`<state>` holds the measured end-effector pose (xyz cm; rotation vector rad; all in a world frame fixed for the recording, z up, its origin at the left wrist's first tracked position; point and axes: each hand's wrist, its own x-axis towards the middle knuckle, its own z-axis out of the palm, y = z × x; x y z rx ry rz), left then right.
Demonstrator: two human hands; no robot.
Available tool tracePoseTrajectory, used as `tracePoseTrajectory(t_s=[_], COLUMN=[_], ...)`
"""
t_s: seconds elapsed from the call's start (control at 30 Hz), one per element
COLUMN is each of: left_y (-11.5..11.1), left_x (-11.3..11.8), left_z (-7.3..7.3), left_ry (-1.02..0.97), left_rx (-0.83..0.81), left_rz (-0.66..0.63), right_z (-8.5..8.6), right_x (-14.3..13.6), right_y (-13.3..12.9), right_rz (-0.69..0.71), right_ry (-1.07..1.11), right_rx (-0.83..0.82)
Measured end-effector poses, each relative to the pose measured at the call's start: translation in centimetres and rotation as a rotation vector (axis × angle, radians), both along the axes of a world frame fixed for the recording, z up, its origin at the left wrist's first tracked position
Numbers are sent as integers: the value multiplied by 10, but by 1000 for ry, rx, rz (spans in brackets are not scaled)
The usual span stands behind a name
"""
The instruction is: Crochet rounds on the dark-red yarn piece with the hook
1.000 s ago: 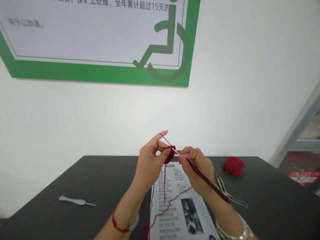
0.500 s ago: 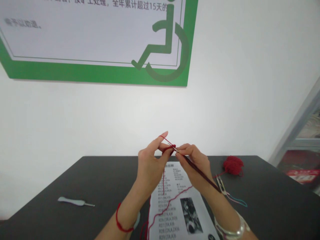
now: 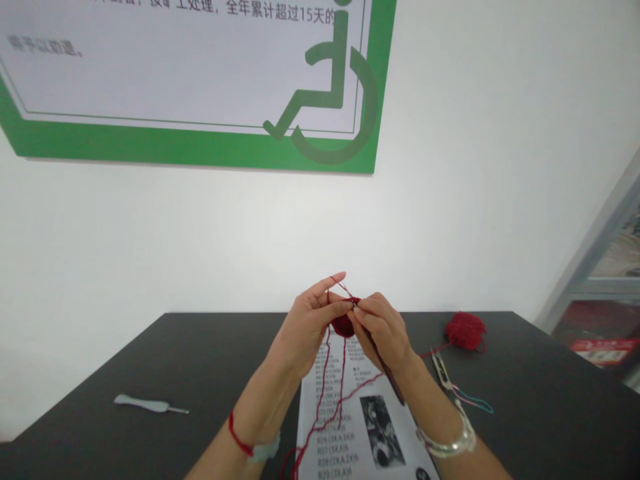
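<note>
My left hand [image 3: 316, 319] pinches a small dark red crochet piece [image 3: 343, 325] between thumb and fingers. Its index finger is raised, with red yarn [image 3: 327, 347] looped over it. My right hand [image 3: 384, 330] grips a crochet hook [image 3: 383, 363] with a long dark brown handle. The hook's tip meets the upper edge of the piece, where the fingers of both hands come close together and partly hide it. Strands of yarn hang from the work down over the printed pattern sheet [image 3: 335, 443].
A red yarn ball [image 3: 465, 331] lies on the right of the black table [image 3: 225, 353]. Beside it are a metal tool [image 3: 441, 370] and a pink and blue cord [image 3: 473, 399]. A grey-handled crochet hook [image 3: 150, 404] lies at left. A green-framed sign [image 3: 200, 143] hangs on the wall.
Both hands have turned and drawn closer together. More of the crochet piece shows below the fingers, and the hook's handle points more steeply downward. A second hanging strand now shows.
</note>
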<state>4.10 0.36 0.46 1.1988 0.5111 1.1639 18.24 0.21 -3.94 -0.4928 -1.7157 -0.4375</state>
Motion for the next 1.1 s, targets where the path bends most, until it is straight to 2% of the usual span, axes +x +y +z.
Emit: tracePoseTrajectory(t_s=[0.07,0.1,0.2,0.27,0.33,0.4,0.5,0.57,0.63,0.7,0.77,0.83,0.9,0.97,1.03,1.1], left_y=[-2,-3,-5,-4,-3,-1,1,1,0,0,0,1,2,3,3,4], left_x=[2,2,-1,-4,-7,-8,-7,-5,-5,-5,-6,-7,-9,-10,-11,-12], left_z=[0,0,2,4,4,2,0,-1,-2,-1,-1,-1,-1,-1,0,1], left_ry=[22,44,120,157,180,199,245,281,319,360,412,458,489,503,509,501], left_rx=[73,115,226,292,340,374,440,491,537,586,638,672,686,690,685,664], left_rz=[101,138,181,230,291,333,404,469,517,543,558,562,550,526,516,514], right_z=[1,2,9,15,18,17,14,13,15,18,20,20,20,19,19,20], right_x=[-8,-11,-17,-15,-11,-8,-9,-13,-17,-18,-16,-11,-3,5,11,15], right_y=[-3,-4,-8,-8,-9,-12,-20,-25,-27,-27,-26,-25,-27,-29,-31,-31], right_rz=[40,117,497,718,790,674,348,226,261,411,523,461,328,255,247,282], right_ry=[153,257,559,673,693,640,444,405,518,679,729,648,471,275,130,112], right_rx=[-168,-282,-608,-742,-780,-702,-504,-455,-528,-673,-778,-794,-724,-628,-567,-575])
